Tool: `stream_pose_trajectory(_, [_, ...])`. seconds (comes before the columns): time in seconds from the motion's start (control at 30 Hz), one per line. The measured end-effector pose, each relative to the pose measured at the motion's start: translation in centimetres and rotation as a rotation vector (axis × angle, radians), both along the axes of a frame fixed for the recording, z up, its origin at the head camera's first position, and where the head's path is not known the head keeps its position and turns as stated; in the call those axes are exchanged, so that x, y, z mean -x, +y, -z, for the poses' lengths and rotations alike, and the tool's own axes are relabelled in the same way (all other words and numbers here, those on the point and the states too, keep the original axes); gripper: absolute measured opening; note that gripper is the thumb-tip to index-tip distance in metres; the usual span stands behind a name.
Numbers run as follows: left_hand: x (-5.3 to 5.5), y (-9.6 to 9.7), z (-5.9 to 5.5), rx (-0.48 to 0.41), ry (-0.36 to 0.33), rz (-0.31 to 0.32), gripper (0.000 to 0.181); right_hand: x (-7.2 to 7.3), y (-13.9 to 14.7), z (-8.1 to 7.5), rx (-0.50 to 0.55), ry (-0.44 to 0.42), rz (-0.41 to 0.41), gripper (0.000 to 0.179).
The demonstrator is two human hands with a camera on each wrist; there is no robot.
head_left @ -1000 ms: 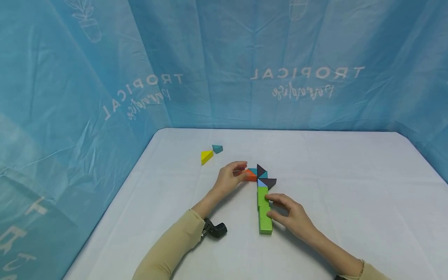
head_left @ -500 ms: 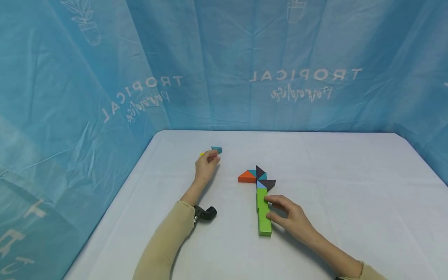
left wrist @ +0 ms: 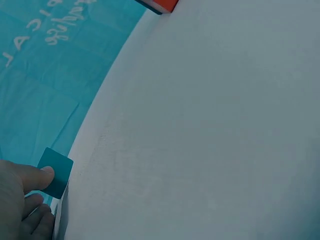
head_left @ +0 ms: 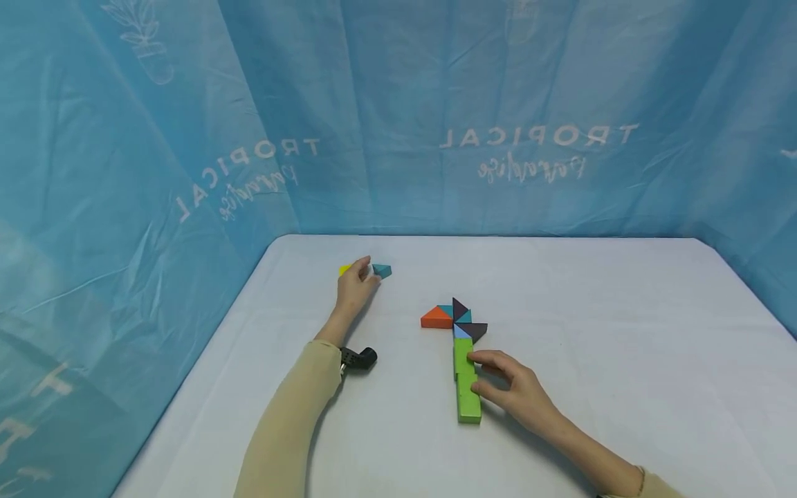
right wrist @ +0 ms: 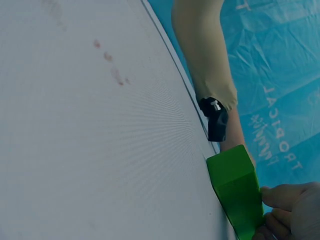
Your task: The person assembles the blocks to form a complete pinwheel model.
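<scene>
My left hand (head_left: 353,290) is at the far left of the table, fingers and thumb spread beside a small teal triangular block (head_left: 382,271). In the left wrist view, the thumb overlaps a face of the teal block (left wrist: 58,174). A yellow block (head_left: 344,270) peeks out behind the fingers, mostly hidden. My right hand (head_left: 519,391) rests its fingertips on the right side of two green blocks, upper (head_left: 463,356) and lower (head_left: 468,401), set end to end. Above them, a light blue triangle (head_left: 461,331), dark triangles (head_left: 476,330), teal pieces and an orange triangle (head_left: 437,318) fan out pinwheel-like.
A white cloth (head_left: 610,360) covers the table. Blue printed curtains (head_left: 398,124) hang at its back and sides. A black wrist camera (head_left: 359,359) sticks out from the left sleeve.
My left hand has left the orange triangle and moved up and left to the loose blocks. The yellow block has shifted left, away from the teal one. My right hand stays at the green blocks.
</scene>
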State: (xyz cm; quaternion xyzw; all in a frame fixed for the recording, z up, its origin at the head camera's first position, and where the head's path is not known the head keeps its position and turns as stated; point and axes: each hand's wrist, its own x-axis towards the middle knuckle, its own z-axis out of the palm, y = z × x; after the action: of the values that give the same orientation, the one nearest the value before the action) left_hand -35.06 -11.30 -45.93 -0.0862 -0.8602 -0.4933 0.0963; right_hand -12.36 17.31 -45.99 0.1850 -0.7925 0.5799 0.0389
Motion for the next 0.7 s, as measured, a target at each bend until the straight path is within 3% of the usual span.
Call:
stream_pose_trajectory(0.17, [0.38,0.45,0.16,0.046,0.025,0.007,0.043,-0.08,-0.02,-0.11,0.001,0.012,-0.007,0.043])
stream_pose_trajectory(0.43, [0.19,0.86,0.65,0.033,0.075,0.007,0.039,-0.03,0.08,-0.15,0.005,0.004,0.0,0.043])
stream_pose_trajectory(0.7, [-0.25,0.84,0.5,0.006,0.041,0.019,0.043,0.02,-0.03,-0.03,0.007,0.025,-0.009,0.045])
